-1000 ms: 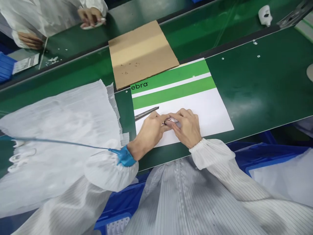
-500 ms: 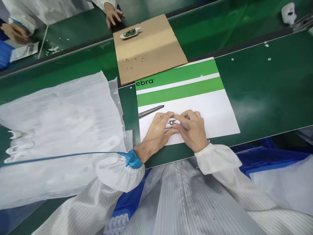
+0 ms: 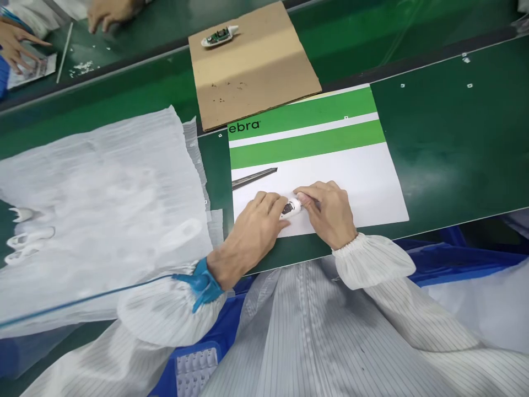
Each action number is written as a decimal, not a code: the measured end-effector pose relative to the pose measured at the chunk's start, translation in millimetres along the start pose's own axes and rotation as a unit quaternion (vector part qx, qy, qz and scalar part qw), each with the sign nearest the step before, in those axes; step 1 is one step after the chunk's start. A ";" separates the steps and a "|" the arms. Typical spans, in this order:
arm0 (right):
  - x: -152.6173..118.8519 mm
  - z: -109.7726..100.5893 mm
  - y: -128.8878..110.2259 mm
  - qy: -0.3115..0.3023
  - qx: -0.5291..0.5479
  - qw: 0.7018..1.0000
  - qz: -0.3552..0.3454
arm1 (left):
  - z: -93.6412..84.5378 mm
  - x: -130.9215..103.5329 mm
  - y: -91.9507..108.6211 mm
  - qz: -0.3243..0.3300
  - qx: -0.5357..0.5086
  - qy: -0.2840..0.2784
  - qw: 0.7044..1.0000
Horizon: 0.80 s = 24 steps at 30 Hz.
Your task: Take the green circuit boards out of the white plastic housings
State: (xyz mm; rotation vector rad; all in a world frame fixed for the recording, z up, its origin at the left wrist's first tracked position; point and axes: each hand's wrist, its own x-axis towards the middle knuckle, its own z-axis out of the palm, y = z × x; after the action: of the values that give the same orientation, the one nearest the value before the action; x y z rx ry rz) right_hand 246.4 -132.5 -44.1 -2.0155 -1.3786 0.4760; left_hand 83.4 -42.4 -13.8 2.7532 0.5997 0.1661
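A small white plastic casing (image 3: 292,207) with a dark patterned area on its upper face lies between my two hands, just above the white and green sheet (image 3: 355,182). My left hand (image 3: 260,223) is closed around its left part, fingers over the far side and thumb on the near side. At the right end, my right hand (image 3: 328,212) pinches the casing with thumb and index finger; whether a small part sits between those fingertips is hidden. Dark tweezers (image 3: 255,178) rest on the sheet beyond my left hand.
A cardboard sheet (image 3: 256,71) holds a white shell with a green circuit board (image 3: 219,36) and tiny dark bits. White foam sheeting (image 3: 103,165) with white plastic parts (image 3: 28,240) covers the left side. Across the bench are a co-worker's hands (image 3: 111,12).
My right hand has shifted to the casing's right end, exposing more of it. The casing appears turned in my left hand. The co-worker's hand has moved left, away from the cardboard.
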 end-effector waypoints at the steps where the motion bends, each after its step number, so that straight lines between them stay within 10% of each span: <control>1: 0.1 -0.2 0.3 0.001 0.005 1.000 -0.002 | 2.8 -2.7 -0.2 0.003 0.010 -0.002 1.000; 14: 1.5 -9.1 -4.5 0.006 0.068 0.998 -0.006 | -22.6 15.8 -12.3 -0.029 -0.038 -0.128 0.991; 24: -1.4 -7.4 -18.3 -0.014 -0.229 0.948 -0.222 | 22.8 -4.5 2.9 -0.053 -0.002 0.069 0.996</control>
State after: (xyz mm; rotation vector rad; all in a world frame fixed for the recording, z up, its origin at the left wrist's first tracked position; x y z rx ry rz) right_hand 237.9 -131.6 -26.3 -1.9462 -2.0366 -0.0264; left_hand 84.6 -53.3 -34.5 2.7140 0.7799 0.3354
